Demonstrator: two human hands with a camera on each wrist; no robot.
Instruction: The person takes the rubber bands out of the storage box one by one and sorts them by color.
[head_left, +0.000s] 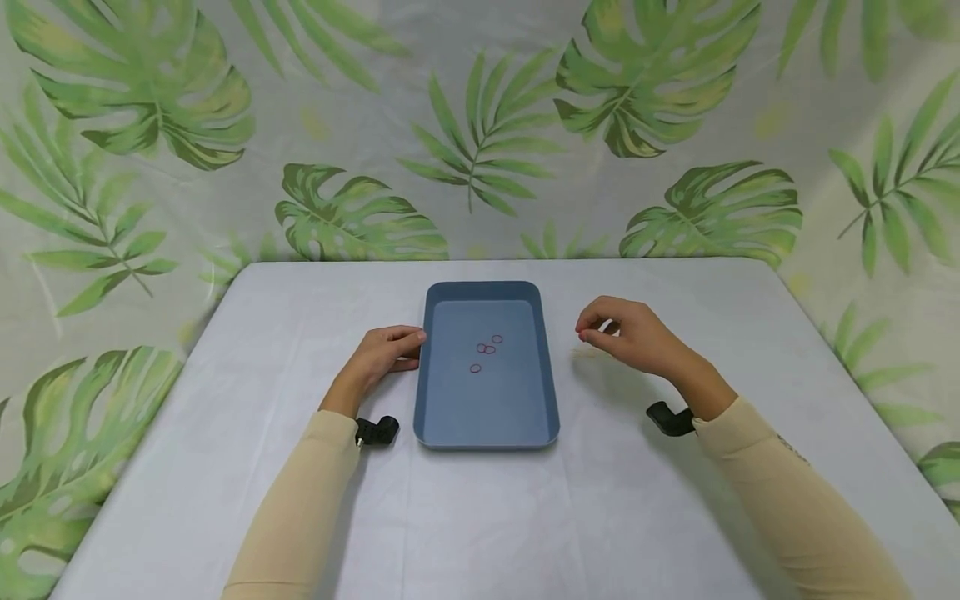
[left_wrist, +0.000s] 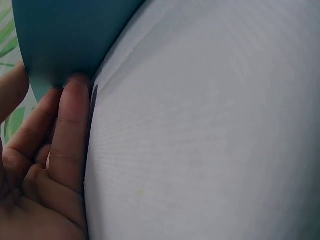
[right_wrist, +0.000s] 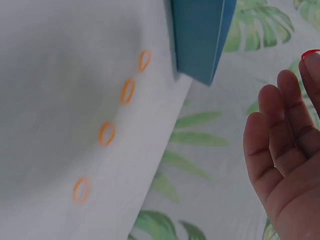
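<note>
A blue rectangular tray (head_left: 487,429) lies lengthwise on the table. Several thin red rings (head_left: 476,368), like small rubber bands, lie inside it near the middle. At the tray's left side, my left hand (head_left: 381,357) holds the edge; in the left wrist view its fingers (left_wrist: 74,130) press the outer wall and the thumb is at the rim. Right of the tray, my right hand (head_left: 633,333) is raised over the table, pinching a red ring (right_wrist: 311,51) between thumb and index finger. Its other fingers are loosely extended. Below it, several orange rings (right_wrist: 107,133) lie in a row.
White cloth covers the table (head_left: 480,517). A leaf-printed curtain (head_left: 480,125) hangs behind it and along both sides. Black camera mounts are worn at the left wrist (head_left: 377,431) and the right wrist (head_left: 670,418).
</note>
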